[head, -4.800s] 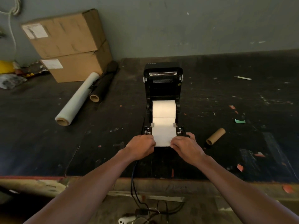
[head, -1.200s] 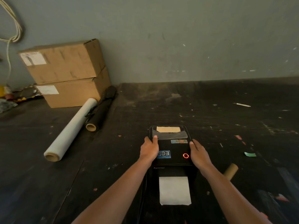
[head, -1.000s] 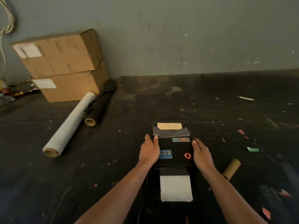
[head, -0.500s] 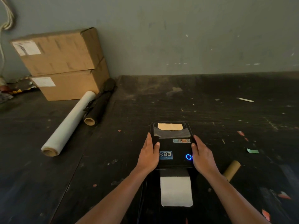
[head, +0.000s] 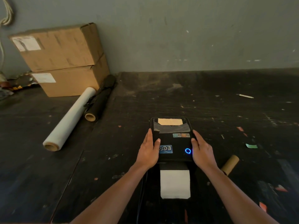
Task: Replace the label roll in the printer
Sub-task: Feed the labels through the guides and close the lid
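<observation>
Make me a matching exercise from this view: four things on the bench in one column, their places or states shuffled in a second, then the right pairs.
Things:
1. printer lid
2. label strip
3. empty cardboard core
4. clear film roll

States:
A. lies right of the printer
B. sticks out of the front slot
C. lies before the stacked boxes
D. shut, a hand on each side

Pairs: 1-D, 2-B, 3-A, 4-C

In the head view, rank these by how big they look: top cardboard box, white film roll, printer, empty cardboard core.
1. Top cardboard box, though it sits farthest away.
2. White film roll and printer: too close to call; the roll is longer, the printer wider and nearer.
3. Empty cardboard core, partly hidden by the right forearm.
</observation>
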Demonstrator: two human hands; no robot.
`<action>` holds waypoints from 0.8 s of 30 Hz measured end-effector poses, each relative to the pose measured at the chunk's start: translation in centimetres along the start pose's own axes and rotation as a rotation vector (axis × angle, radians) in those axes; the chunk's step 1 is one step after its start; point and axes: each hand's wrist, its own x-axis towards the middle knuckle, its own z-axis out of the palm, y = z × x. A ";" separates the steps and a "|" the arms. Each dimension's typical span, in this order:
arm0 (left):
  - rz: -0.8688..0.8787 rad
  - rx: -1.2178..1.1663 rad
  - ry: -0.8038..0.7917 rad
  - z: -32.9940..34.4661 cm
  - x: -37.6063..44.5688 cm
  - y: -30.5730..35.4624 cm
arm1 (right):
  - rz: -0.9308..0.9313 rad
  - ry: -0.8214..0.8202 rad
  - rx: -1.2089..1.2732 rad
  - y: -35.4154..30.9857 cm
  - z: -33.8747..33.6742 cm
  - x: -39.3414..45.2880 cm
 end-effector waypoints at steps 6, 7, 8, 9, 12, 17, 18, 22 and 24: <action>0.001 0.005 -0.016 -0.2 -0.2 0.2 | -0.004 0.001 -0.018 -0.2 0.0 -0.2; 0.004 0.014 -0.021 -0.3 -0.2 0.3 | -0.002 0.000 -0.025 -0.3 -0.1 -0.2; 0.008 0.029 -0.029 -0.3 -0.2 0.3 | 0.003 -0.003 -0.030 -0.3 -0.1 -0.2; 0.011 0.049 -0.040 -0.4 -0.3 0.3 | 0.008 -0.006 -0.035 -0.4 -0.1 -0.2; 0.015 0.098 -0.079 -0.7 -0.3 0.2 | 0.009 -0.009 -0.048 -0.3 -0.1 -0.2; 0.042 0.145 -0.126 -1.1 -0.3 -0.3 | 0.006 -0.021 -0.074 -0.3 -0.1 -0.2; 0.049 0.161 -0.137 -1.2 -0.3 -0.4 | 0.008 -0.031 -0.081 -0.2 -0.2 -0.1; 0.089 0.217 -0.188 -1.7 -0.3 -1.1 | 0.003 -0.090 -0.102 -0.2 -0.7 0.0; 0.099 0.223 -0.193 -1.8 -0.4 -1.3 | 0.005 -0.113 -0.106 -0.1 -0.9 0.0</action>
